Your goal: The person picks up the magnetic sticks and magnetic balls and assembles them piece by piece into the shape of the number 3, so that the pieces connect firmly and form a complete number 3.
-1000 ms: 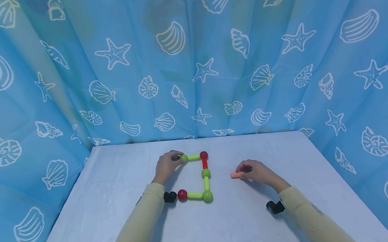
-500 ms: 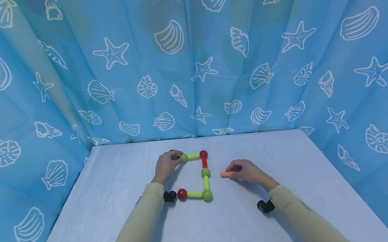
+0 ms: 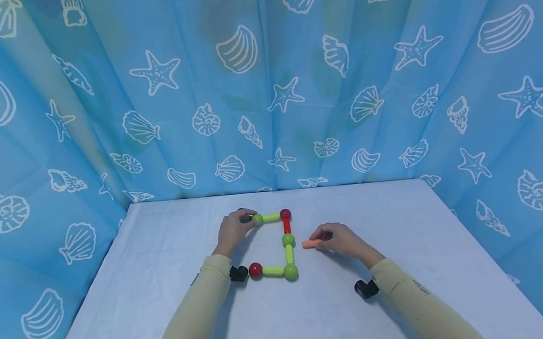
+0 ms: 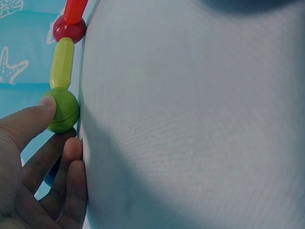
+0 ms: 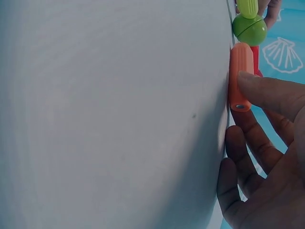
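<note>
My left hand pinches a green ball at the upper end of a chain of toy building rods and balls; the thumb lies on the ball. From it a yellow-green rod runs to a red ball. A red rod comes down to a middle green ball. Below, more yellow-green rods join a corner green ball and a second red ball. Just right of the middle ball, my right hand pinches an orange rod between thumb and fingers, its near end showing a small metallic dot.
A white cloth covers the table under the chain. Blue curtains with shell and starfish prints stand behind and at both sides. Black wrist devices sit by both sleeves.
My right hand has moved left with the orange rod, bringing it close to the middle green ball. My left hand stays on the upper green ball, and the chain keeps its shape.
</note>
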Motion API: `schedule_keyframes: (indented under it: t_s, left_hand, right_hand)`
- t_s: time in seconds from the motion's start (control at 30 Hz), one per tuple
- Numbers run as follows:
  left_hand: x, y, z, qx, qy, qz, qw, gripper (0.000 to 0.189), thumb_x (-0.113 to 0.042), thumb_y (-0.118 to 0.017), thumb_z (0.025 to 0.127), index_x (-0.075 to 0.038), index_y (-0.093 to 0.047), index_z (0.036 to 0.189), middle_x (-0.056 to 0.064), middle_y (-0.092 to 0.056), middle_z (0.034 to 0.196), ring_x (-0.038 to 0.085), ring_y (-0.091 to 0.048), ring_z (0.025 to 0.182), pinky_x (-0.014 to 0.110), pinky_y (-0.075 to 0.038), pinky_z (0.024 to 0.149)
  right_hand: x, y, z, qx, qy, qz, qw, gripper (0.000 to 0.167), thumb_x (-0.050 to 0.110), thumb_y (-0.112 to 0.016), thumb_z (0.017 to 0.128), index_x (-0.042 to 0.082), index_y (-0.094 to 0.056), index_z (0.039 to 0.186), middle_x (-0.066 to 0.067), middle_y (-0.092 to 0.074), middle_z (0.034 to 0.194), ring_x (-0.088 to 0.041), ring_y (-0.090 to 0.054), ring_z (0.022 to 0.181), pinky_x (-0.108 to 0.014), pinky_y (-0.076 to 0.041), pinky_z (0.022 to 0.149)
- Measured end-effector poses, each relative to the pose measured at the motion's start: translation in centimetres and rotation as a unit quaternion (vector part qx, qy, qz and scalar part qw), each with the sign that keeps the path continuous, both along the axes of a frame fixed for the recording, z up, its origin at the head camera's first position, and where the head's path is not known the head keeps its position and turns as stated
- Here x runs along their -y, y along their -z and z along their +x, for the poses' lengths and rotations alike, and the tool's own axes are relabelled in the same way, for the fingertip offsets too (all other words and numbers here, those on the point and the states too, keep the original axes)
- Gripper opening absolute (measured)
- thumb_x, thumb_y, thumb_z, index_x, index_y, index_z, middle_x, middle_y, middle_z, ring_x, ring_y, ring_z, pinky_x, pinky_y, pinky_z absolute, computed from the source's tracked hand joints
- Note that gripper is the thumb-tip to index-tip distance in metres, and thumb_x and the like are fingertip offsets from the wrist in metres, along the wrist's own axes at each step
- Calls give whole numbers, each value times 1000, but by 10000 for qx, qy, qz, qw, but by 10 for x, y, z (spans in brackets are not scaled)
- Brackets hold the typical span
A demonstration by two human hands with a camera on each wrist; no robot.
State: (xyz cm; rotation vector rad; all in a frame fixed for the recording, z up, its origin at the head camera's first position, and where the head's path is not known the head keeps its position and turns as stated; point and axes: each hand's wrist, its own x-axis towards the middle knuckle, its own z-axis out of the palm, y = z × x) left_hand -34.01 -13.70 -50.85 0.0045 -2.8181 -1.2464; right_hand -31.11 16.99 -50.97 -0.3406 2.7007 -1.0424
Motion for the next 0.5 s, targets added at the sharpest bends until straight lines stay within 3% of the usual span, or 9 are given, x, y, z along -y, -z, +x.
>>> schedule_keyframes:
  t_s: [0.3, 0.5]
  left_hand:
    - [0, -1, 1, 58, -19, -53, 10000, 29, -24, -77, 92, -21, -74, 121, 6, -72, 123, 28, -61, 123, 52, -43, 106]
    - [-1, -2, 1, 69, -10, -57, 10000, 29, -24, -77, 93, -22, -73, 121, 6, -72, 123, 28, -60, 123, 52, -43, 106]
  right_hand:
    - [1, 0, 0, -235, 30, 91, 9997, 19, 13, -78, 90, 19, -74, 107, 4, -66, 102, -17, -58, 93, -37, -53, 88]
    - [3, -6, -4, -355, 36, -189, 9992, 19, 17, -75, 93, 21, -74, 112, 4, -66, 107, -20, -57, 99, -36, -53, 86]
